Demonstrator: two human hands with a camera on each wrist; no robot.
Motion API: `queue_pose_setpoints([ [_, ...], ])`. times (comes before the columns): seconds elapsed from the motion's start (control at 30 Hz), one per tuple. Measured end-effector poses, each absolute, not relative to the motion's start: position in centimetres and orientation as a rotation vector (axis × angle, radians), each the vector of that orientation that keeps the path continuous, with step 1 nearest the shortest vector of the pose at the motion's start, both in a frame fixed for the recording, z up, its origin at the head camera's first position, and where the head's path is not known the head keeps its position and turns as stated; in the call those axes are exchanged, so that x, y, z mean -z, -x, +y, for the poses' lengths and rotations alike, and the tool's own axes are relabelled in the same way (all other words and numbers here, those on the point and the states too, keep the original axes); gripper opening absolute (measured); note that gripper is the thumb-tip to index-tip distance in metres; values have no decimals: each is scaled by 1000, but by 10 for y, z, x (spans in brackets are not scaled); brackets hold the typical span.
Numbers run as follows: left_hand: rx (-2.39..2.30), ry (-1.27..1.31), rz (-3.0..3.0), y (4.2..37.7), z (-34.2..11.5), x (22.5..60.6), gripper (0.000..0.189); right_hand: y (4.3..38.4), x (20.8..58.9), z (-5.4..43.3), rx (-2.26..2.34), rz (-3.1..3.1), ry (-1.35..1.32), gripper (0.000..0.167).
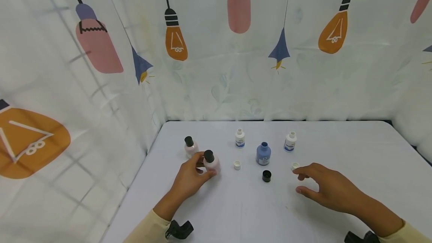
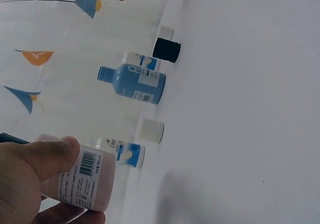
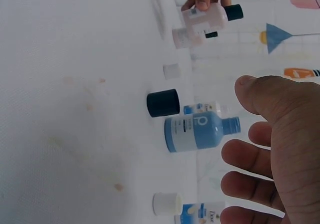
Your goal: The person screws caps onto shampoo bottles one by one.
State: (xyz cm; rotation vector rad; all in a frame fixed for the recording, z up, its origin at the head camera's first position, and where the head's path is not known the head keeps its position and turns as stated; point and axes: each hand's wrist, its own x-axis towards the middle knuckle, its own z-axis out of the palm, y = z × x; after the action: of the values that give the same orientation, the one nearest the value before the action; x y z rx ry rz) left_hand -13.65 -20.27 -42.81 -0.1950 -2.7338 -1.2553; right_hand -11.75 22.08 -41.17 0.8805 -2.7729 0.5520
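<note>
My left hand [image 1: 190,177] grips a pale pink bottle [image 1: 212,163] with a black cap, thumb on one side and fingers round the other. In the left wrist view its barcode label [image 2: 86,179] faces the camera. Another pink bottle [image 1: 191,147] with a black cap stands just behind that hand. My right hand [image 1: 332,188] hovers over the table holding nothing, thumb and fingers apart. Its fingertips overlap a small white cap [image 1: 295,166] in the head view. An uncapped blue bottle [image 1: 263,153] stands between the hands, with a black cap [image 1: 266,176] in front of it.
Two uncapped white bottles, one left [image 1: 240,138] and one right [image 1: 290,141], stand farther back on the white table [image 1: 243,213]. A second white cap [image 1: 237,165] lies near the left one. Behind the table hangs a curtain [image 1: 209,81] printed with lamps.
</note>
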Motion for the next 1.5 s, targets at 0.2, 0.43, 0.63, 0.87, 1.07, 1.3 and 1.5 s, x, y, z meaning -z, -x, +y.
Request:
queue_pose_setpoints([
  [0.2, 1247, 142, -2711, 138, -214, 431, 60, 120, 411, 219, -543, -2808, -883, 49],
  [0.43, 1241, 111, -2696, 138, -228, 434, 61, 124, 410, 216, -540, -2799, -905, 49],
  [0.63, 1219, 96, -2686, 141, -239, 437, 64, 126, 412, 218, -536, -2789, -906, 50],
  [0.87, 1208, 40, -2691, 142, -249, 439, 64, 126, 410, 217, -539, -2828, -867, 49],
  [1.07, 1198, -3, -2693, 144, -255, 442, 62, 127, 410, 216, -539, -2871, -846, 49],
  [1.3, 1163, -11, -2686, 149, -260, 446, 63, 128, 409, 216, -557, -2879, -855, 49],
  [1.5, 1186, -49, -2685, 152, -265, 450, 62, 128, 409, 216, -557, -2870, -856, 48],
])
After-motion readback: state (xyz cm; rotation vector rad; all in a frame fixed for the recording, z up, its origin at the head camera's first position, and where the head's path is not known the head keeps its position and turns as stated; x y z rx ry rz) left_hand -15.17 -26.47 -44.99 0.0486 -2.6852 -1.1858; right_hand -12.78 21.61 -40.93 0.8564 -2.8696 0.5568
